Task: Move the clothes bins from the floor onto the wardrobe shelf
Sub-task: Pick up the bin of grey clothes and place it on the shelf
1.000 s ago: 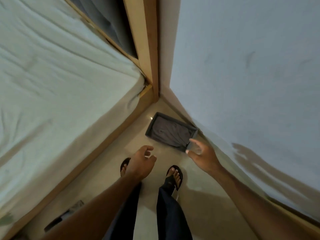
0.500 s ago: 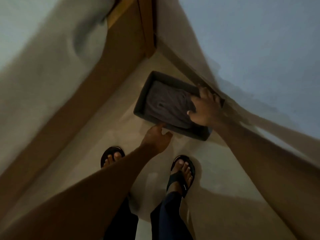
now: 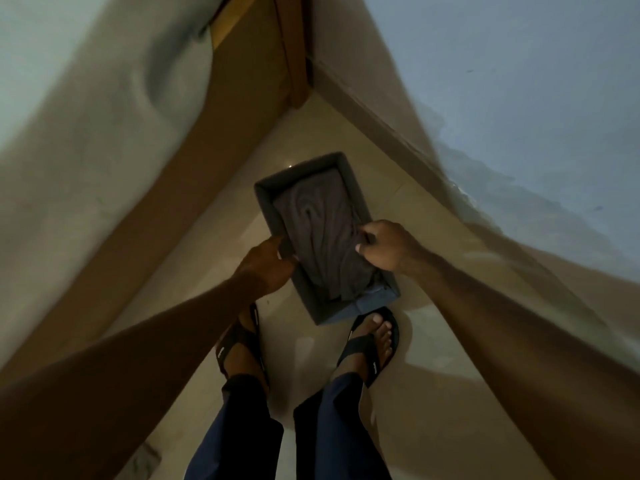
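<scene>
A dark grey rectangular clothes bin (image 3: 268,199) with folded dark clothes (image 3: 322,233) inside sits in the narrow floor strip between bed and wall, its near end just in front of my feet. My left hand (image 3: 266,268) grips the bin's left long rim, fingers curled over the edge. My right hand (image 3: 384,245) grips the right long rim, fingers hooked inside against the clothes. A bluish garment (image 3: 375,301) shows at the bin's near corner. Whether the bin is off the floor cannot be told.
A bed with a pale sheet (image 3: 86,150) and wooden frame (image 3: 214,161) runs along the left. A bluish wall (image 3: 519,81) with a skirting board (image 3: 374,109) closes the right. My feet in black sandals (image 3: 372,344) stand on the beige tiled floor (image 3: 426,375).
Both hands went from reaching to gripping the bin's two long rims. The bin has turned lengthwise and come closer to my feet. The camera has tilted further down.
</scene>
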